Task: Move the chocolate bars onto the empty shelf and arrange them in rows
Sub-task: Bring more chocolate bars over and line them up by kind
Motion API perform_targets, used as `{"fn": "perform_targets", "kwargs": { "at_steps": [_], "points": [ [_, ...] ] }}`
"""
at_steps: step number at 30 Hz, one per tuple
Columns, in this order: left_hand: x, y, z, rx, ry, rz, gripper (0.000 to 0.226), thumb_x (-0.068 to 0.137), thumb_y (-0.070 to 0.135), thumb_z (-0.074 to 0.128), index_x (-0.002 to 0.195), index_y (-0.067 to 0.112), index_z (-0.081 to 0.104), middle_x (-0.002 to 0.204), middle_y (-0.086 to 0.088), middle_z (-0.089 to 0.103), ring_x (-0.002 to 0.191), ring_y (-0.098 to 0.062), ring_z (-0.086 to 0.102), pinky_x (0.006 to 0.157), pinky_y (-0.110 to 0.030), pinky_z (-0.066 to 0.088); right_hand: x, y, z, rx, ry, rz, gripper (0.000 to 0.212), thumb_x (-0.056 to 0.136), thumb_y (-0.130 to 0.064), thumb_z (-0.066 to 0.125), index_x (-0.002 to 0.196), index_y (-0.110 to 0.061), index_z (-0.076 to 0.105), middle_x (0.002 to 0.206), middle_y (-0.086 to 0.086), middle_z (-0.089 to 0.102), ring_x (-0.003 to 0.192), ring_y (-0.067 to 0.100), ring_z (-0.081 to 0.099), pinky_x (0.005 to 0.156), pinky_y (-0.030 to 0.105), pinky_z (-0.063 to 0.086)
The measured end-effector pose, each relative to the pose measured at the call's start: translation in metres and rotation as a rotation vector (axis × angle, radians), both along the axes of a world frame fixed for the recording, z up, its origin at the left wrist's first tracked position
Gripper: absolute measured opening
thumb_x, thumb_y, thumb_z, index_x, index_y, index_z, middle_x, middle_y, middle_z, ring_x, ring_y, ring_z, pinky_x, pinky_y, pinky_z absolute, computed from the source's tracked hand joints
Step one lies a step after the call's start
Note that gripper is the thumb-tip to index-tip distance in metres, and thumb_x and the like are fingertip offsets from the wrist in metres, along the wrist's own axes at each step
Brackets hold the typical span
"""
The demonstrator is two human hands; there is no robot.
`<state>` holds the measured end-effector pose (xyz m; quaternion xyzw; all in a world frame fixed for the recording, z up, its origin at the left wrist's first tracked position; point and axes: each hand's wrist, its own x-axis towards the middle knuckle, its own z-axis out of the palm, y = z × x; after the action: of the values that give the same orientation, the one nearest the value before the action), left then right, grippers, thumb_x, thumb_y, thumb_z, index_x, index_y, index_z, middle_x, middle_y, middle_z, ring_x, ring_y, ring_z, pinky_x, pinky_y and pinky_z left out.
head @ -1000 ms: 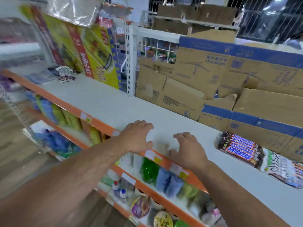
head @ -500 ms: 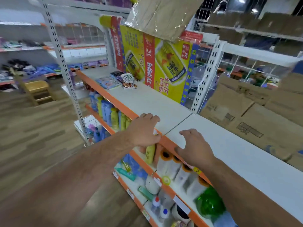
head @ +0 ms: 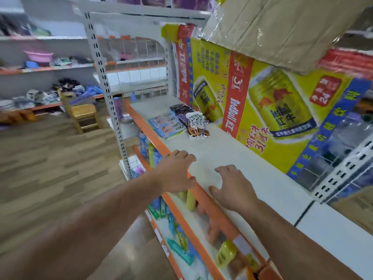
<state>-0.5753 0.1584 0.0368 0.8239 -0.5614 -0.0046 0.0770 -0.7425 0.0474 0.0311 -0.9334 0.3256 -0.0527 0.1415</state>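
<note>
Both hands hold nothing; the left hand (head: pixel 177 172) sits over the orange front edge of the white metal shelf (head: pixel 252 164), fingers loosely spread, the right hand (head: pixel 232 188) likewise beside it; the blue, white and dark wrapped chocolate bars (head: pixel 181 122) lie bunched at the far end, well apart, so most moving seems left to do

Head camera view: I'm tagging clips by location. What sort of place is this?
Probably a small shop: long metal shelves with orange edges, chocolate bars laid out on the top one, bottles packed below, and a printed drinks carton behind.
</note>
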Motion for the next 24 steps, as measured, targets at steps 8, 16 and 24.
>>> {"fn": "perform_targets", "kwargs": {
  "at_steps": [8, 16, 24],
  "points": [
    [0.114, -0.063, 0.005, 0.017, -0.004, 0.029, 0.061, 0.086, 0.051, 0.051, 0.14, 0.024, 0.04, 0.132, 0.0, 0.047, 0.126, -0.022, 0.04, 0.1, -0.038, 0.04, 0.113, -0.067, 0.004, -0.011, -0.002, 0.052, 0.06, 0.084, -0.05, 0.056, 0.137, -0.025, 0.042, 0.134, 0.0, 0.042, 0.123, 0.021, 0.044, 0.095, 0.037, 0.045],
    [0.205, -0.118, -0.008, 0.01, -0.007, -0.026, 0.044, 0.087, 0.033, 0.049, 0.13, 0.023, 0.049, 0.128, -0.003, 0.053, 0.122, -0.026, 0.045, 0.102, -0.043, 0.038, 0.19, -0.099, -0.01, -0.072, 0.009, -0.016, 0.045, 0.085, -0.043, 0.052, 0.125, -0.023, 0.048, 0.126, 0.002, 0.047, 0.114, 0.024, 0.047, 0.092, 0.037, 0.044],
    [0.293, -0.185, -0.011, -0.007, -0.074, -0.319, 0.044, 0.079, 0.025, 0.058, 0.122, 0.024, 0.056, 0.116, 0.0, 0.059, 0.108, -0.024, 0.053, 0.087, -0.037, 0.047, 0.264, -0.118, -0.02, -0.207, 0.051, -0.234, 0.055, 0.08, -0.054, 0.058, 0.121, -0.021, 0.043, 0.118, 0.002, 0.048, 0.109, 0.025, 0.048, 0.085, 0.039, 0.044]
  ]
}}
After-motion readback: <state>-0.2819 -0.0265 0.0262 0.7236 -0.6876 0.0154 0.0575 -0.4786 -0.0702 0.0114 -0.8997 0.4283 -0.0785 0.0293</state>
